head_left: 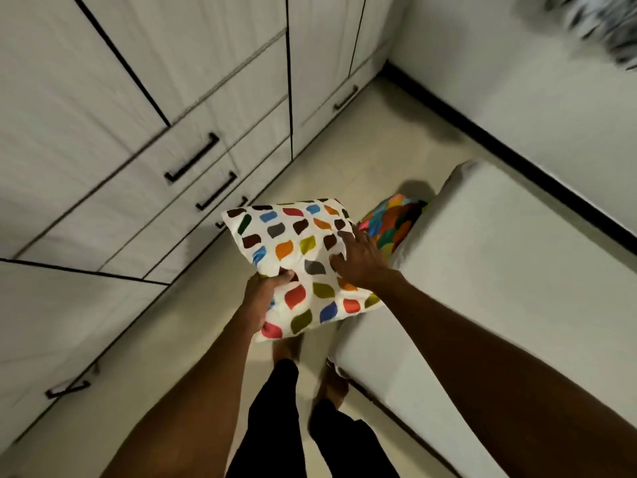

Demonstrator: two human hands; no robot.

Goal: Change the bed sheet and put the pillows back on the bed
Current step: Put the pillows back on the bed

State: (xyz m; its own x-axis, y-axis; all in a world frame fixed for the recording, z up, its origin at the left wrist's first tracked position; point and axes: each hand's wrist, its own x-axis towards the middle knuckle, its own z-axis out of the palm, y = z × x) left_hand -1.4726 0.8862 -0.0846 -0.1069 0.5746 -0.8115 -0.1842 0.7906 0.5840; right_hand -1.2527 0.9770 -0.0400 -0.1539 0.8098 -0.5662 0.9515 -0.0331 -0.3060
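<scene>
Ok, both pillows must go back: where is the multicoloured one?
Head view, centre-right: the multicoloured pillow lies on the floor against the mattress end, just beyond the right hand resting on the spotted pillow.

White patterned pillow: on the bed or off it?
Off it: the pillow is held beside the mattress, left hand gripping its edge, right hand spread on top.

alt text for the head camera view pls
A person beside a white bed holds a white pillow with coloured patches, left hand gripping its near edge, right hand resting on top. A multicoloured pillow sits by the bed's far corner; pale wardrobe drawers stand on the left.
</scene>
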